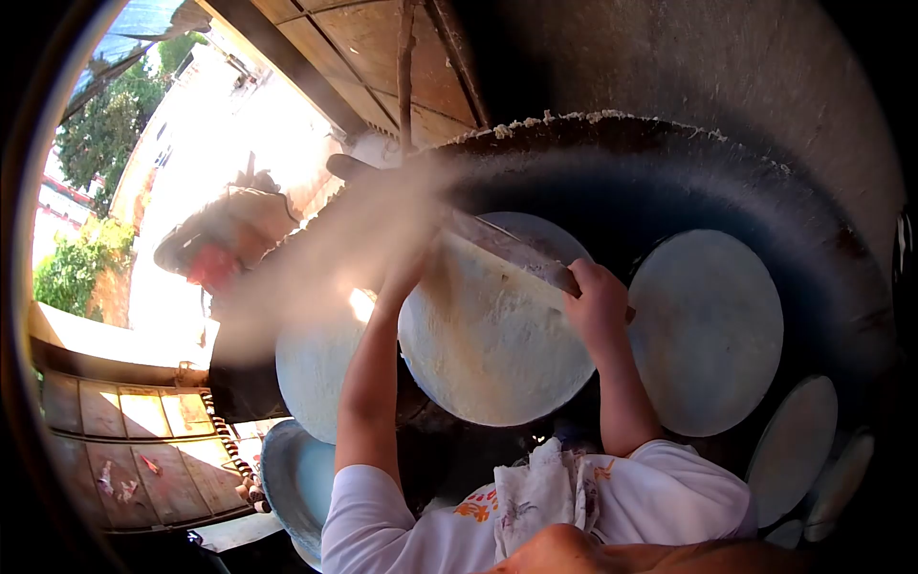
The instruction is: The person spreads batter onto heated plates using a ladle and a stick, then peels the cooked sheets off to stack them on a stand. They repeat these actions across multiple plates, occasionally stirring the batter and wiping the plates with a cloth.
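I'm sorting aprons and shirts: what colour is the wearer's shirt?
White, with orange-red printing on the front; the head view shows it.

Cannot read any words, brands, numbers or signs; can see only illegible orange-and-red printing on the white short-sleeved fabric shirt, below the fingers of the right hand.

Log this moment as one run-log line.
right hand: grips long flat tool; left hand: blurred, grip unclear; tool: at middle pale disc; other discs: either side
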Tool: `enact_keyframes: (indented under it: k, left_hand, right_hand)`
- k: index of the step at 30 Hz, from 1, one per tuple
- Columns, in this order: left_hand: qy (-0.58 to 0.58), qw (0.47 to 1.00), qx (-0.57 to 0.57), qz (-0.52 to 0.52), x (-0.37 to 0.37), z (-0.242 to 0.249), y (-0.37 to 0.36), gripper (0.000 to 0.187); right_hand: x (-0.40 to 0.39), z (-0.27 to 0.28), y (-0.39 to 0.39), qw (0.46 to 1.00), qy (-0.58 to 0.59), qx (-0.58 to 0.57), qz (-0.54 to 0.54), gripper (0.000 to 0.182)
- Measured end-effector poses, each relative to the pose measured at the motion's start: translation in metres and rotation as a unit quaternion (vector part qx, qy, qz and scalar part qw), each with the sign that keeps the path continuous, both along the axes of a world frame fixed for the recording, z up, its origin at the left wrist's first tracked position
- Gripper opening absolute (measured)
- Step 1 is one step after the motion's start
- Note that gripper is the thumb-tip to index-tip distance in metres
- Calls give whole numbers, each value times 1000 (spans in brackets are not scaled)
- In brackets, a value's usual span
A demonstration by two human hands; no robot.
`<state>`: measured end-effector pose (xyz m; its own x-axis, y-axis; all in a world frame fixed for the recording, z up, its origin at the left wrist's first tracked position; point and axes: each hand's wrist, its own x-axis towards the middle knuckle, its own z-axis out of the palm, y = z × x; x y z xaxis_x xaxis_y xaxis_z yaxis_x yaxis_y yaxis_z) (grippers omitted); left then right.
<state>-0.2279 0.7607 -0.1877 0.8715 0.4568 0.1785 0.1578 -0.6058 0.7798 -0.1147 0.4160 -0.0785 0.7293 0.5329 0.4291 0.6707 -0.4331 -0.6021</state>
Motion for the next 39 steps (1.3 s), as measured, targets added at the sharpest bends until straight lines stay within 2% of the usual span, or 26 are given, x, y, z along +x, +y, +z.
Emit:
enact_keyframes:
  k: [4, 7, 9, 11, 13, 14, 15, 16, 19, 20, 21, 22, 23, 25, 26, 27, 28, 31, 33, 36, 39]
  left_hand:
    - [-23, 984, -170, 42, -17, -9, 3, 17]
    - [-27, 997, -24, 63, -17, -13, 8, 15]
    - [-125, 982, -121, 80, -32, 3, -1, 11]
    - [-110, 981, -78, 136, -50, 48, -27, 5]
    - [-91, 985, 32, 143, -48, 144, -99, 3]
    - [-86, 977, 144, 129, -44, 166, -119, 4]
    - [-79, 958, 253, 113, -37, 182, -135, 5]
    - [-85, 939, 320, 96, -26, 195, -148, 9]
    - [29, 936, 347, 52, 5, 201, -130, 13]
    - [-10, 955, 290, 65, 4, 187, -110, 16]
    - [-52, 967, 237, 76, -4, 166, -82, 21]
    - [-63, 954, 285, 64, -25, 154, -64, 31]
    - [-112, 979, 153, 69, -45, 145, -58, 34]
    - [-114, 982, 110, 105, -90, 127, -64, 33]
    - [-116, 982, 88, 123, -113, 117, -67, 32]
    - [-77, 976, 135, 154, -133, 102, -72, 30]
    - [-26, 983, 119, 139, -153, 98, -82, 29]
    - [-25, 982, 17, 188, -191, 77, -112, 28]
    - [-35, 976, -99, 190, -200, 90, -136, 23]
    - [-67, 979, -121, 152, -208, 91, -158, 22]
    - [-54, 981, -141, 125, -230, 99, -185, 24]
  right_hand:
    - [-6, 7, -6, 999, 22, 27, 12, 21]
    - [-2, 2, -10, 998, 32, 51, 11, 18]
    - [4, -2, -22, 996, 81, 42, -11, 16]
    - [14, -4, -29, 993, 99, 49, -31, 15]
    - [19, -1, -38, 992, 102, 56, -49, 16]
    - [21, 0, -43, 994, 59, 55, -74, 18]
    - [24, -3, -51, 994, 19, 69, -81, 19]
    - [22, 6, -61, 994, 65, 42, -83, 18]
    - [8, 8, -97, 988, 147, 6, -40, 15]
    - [3, 7, -107, 987, 159, 8, -14, 14]
    - [-11, 11, -115, 936, 343, 67, 29, 13]
    - [-24, 5, -126, 918, 387, 70, 54, 20]
    - [-38, -10, -139, 923, 376, 50, 69, 30]
    - [-71, -37, -157, 974, 210, 62, 63, 39]
    - [-87, -46, -165, 975, 208, 60, 56, 39]
    - [-103, -55, -173, 976, 205, 55, 52, 39]
    - [-117, -68, -177, 965, 256, 54, 33, 38]
    - [-135, -57, -154, 982, 187, -13, 7, 35]
    - [-137, -55, -122, 993, 107, -55, -4, 30]
    - [-130, -41, -62, 981, 138, -138, -12, 31]
    - [-130, -52, -24, 978, 153, -146, -4, 34]
